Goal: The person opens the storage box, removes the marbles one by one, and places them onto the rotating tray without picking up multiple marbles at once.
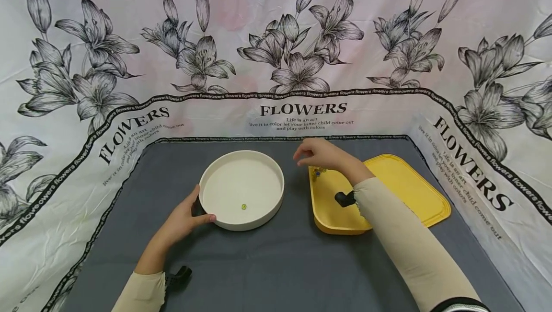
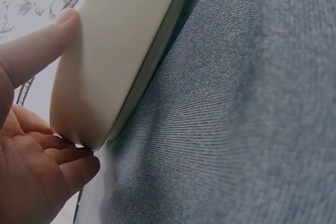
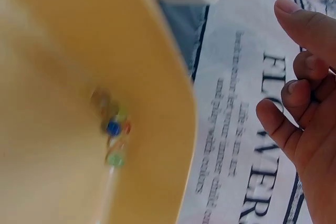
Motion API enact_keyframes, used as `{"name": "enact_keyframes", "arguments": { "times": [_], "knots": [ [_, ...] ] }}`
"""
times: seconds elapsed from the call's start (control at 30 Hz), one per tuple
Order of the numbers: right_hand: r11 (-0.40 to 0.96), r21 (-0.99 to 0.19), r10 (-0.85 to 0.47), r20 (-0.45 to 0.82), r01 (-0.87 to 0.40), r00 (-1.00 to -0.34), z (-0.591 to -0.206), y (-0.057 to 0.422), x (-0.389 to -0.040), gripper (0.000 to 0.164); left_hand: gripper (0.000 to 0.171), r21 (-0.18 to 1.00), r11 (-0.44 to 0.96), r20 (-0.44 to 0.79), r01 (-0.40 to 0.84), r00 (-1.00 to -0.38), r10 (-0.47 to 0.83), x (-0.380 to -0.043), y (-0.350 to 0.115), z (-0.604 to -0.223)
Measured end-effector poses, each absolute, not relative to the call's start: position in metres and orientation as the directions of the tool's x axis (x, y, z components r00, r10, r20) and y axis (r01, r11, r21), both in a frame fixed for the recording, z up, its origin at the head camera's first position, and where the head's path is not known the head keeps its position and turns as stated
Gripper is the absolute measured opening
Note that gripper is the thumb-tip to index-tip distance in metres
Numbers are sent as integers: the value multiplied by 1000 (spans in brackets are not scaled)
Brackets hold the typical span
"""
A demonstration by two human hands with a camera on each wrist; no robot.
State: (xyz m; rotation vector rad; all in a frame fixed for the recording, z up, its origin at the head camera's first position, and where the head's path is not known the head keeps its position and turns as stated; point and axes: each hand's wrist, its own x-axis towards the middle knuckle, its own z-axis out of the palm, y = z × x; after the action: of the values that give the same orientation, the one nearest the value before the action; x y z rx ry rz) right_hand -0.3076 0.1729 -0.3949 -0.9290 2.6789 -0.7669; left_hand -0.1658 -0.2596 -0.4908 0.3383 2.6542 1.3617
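My left hand [image 1: 184,217] grips a round cream dish [image 1: 254,187] at its left side. The thumb [image 2: 44,45] lies along the outer wall, and the fingers bend against the wall's lower edge. On the dish's floor sits one small yellow-green piece [image 1: 244,206]. Over the far left corner of a yellow tray [image 1: 332,218] hovers my right hand [image 1: 321,154], its fingers loosely bent and apart from the thumb, with nothing visible between them. Several small coloured pieces [image 3: 113,128], one blue and one pale green, cluster in the tray by its wall, blurred in the right wrist view.
A flat yellow lid-like panel [image 1: 414,190] lies at the tray's right, partly behind the right sleeve. Grey cloth [image 1: 258,273] covers the table, and flower-printed fabric [image 1: 293,39] rises behind and at both sides. Dark wrist cameras [image 1: 345,199] jut from both sleeves.
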Motion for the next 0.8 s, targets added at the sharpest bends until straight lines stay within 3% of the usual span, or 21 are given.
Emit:
{"name": "enact_keyframes", "arguments": {
  "times": [0.37, 0.63, 0.8],
  "knots": [
    [717, -557, -536, -55, -420, -843, -413, 220, -308, 12, 114, 821, 555, -14, 138, -965, 261, -164, -255, -494],
    [711, -610, -532, -141, -350, -835, -433, 228, -305, 16, 116, 811, 571, -15, 130, -970, 242, -164, -259, -498],
    [718, -589, -560, -172, -371, -811, -449, 230, -308, 14, 117, 818, 560, -14, 130, -969, 245, -164, -260, -496]
  ]
}}
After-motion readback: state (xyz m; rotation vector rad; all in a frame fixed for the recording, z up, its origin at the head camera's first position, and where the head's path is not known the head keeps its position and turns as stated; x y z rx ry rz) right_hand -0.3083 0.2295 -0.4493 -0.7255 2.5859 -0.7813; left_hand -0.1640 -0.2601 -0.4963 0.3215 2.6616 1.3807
